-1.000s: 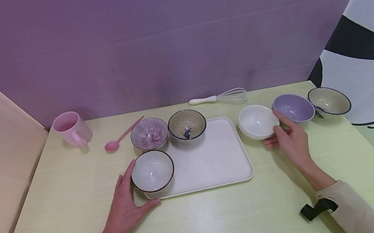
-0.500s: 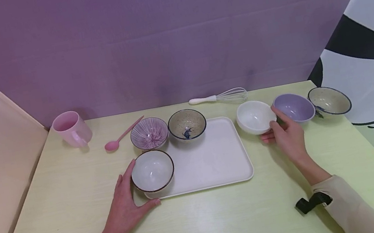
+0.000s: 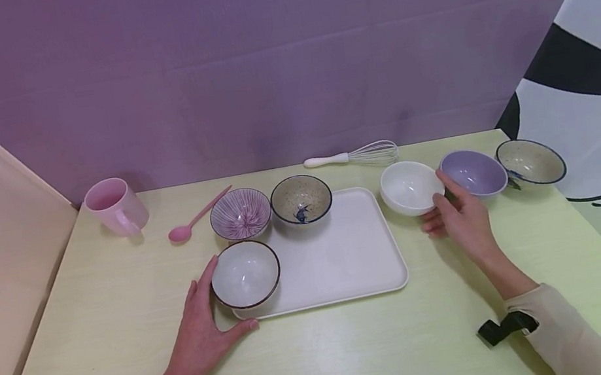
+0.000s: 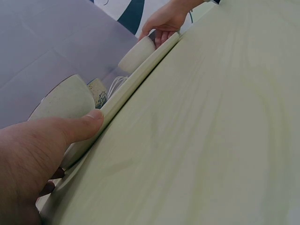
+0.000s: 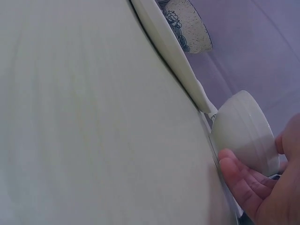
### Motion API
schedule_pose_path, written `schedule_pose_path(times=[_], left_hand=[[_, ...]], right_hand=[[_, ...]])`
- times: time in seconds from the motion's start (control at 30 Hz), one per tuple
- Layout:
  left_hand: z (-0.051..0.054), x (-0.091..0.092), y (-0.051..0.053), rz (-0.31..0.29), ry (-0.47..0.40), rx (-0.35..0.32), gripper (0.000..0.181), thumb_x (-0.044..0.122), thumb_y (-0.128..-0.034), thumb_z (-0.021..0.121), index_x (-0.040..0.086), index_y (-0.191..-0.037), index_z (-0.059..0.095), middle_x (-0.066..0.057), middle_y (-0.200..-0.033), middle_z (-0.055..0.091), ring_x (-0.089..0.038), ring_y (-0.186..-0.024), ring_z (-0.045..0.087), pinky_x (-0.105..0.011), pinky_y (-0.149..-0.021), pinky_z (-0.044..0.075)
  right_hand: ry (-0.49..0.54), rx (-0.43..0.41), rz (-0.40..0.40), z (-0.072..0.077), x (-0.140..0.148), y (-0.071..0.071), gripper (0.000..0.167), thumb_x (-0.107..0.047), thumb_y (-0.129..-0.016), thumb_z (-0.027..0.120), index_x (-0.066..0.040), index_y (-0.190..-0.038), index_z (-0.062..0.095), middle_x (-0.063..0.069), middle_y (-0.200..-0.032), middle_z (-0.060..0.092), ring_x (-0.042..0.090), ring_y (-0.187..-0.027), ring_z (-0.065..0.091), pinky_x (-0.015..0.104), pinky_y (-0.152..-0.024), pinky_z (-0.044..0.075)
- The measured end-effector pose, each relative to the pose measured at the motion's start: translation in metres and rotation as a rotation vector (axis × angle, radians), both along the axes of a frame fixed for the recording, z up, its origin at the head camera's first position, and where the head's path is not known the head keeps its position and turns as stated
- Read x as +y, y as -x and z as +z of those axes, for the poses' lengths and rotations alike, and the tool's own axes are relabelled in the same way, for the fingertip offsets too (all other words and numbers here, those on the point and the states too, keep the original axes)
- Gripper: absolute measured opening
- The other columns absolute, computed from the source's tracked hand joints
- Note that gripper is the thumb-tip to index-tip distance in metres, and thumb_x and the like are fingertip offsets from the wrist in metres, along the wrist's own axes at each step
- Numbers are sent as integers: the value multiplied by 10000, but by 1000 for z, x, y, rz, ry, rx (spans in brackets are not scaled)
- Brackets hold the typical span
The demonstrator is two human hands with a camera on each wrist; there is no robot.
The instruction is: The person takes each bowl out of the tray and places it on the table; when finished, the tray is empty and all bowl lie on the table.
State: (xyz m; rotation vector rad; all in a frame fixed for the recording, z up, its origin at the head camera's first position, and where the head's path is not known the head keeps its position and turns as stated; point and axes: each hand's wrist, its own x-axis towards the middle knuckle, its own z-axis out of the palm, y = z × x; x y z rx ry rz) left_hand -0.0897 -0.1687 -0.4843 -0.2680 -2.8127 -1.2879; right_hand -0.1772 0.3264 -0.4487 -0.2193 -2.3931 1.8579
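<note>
At the tray's front left corner, my left hand (image 3: 201, 327) spreads with the fingers beside a white bowl with a dark brown rim (image 3: 245, 275) and the thumb along the front edge of the white tray (image 3: 342, 260). In the left wrist view the thumb (image 4: 82, 127) lies at the tray's edge, while the other fingers are partly hidden. My right hand (image 3: 466, 223) holds a plain white bowl (image 3: 410, 187) on its right side, thumb and index finger at the rim. In the right wrist view some fingertips (image 5: 229, 161) are against this bowl's outside, low near the table.
A purple-striped bowl (image 3: 240, 215) and a speckled bowl (image 3: 301, 201) stand at the tray's back left. Right of the white bowl are a purple bowl (image 3: 473, 173) and a beige bowl (image 3: 530, 162). A whisk (image 3: 355, 156), pink spoon (image 3: 198, 218) and pink mug (image 3: 116, 208) lie farther back.
My right hand has moved the white bowl slightly back and left, then both have nearly stopped; its lower fingers look blurred now. My left hand and the other bowls have stayed put.
</note>
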Motion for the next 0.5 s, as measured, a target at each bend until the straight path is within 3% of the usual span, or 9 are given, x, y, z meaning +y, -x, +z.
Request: schedule_pose_path(times=[0.5], left_hand=[[0,0,1,-7,-8,10,1270,371,-799,1029,233,-1772,226,-145,-1797,334,-569,-1649,182,-754,-1326,214]], right_hand=[[-152,-20,25,2,5,-7,688,-296,-1179,539,-267,-1787,217,20,-908,821,111,-665,769,277,-616,679]])
